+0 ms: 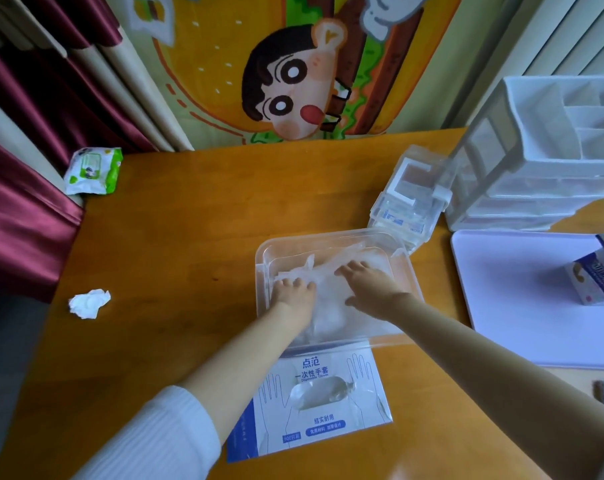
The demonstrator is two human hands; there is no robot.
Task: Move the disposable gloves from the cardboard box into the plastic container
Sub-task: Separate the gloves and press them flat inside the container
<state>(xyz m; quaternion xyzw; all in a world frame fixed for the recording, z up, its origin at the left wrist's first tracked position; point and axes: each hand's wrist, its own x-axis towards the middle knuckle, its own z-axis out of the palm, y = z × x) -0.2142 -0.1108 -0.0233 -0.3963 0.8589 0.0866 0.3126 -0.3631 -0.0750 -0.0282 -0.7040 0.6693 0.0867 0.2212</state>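
Both hands are down inside the plastic container (328, 235), and that's where the disposable gloves (331, 317) sit now, a loose, cloudy heap of film on its floor. The right hand (371, 284) lies flat with fingers spread, its grip released, simply pressing the heap down. The left hand (293, 294) has its fingertips bent into the film. Pinching or only pushing? I cannot tell from here. The cardboard box (325, 367) lies flat just in front of the container, touching its near wall, and some film shows through its oval opening, so I'd judge the job is not finished.

The risks from here:
- The film is light and springy, so once the pressure lifts the heap may puff up over the rim.
- Film may cling to the fingers and get dragged out as a hand withdraws.
- A forearm could nudge the box.

All this sits on a wooden counter (189, 254), with these things around it:
- A wipes pack (92, 171) at the far left corner.
- A crumpled tissue (89, 303) nearer.
- Small clear boxes (411, 199) just behind the container.
- A white drawer unit (543, 157) at the right.
- A white tray (522, 306) carrying 1 small carton (595, 275).

Behind are maroon curtains (34, 98) and a cartoon hanging (293, 81).
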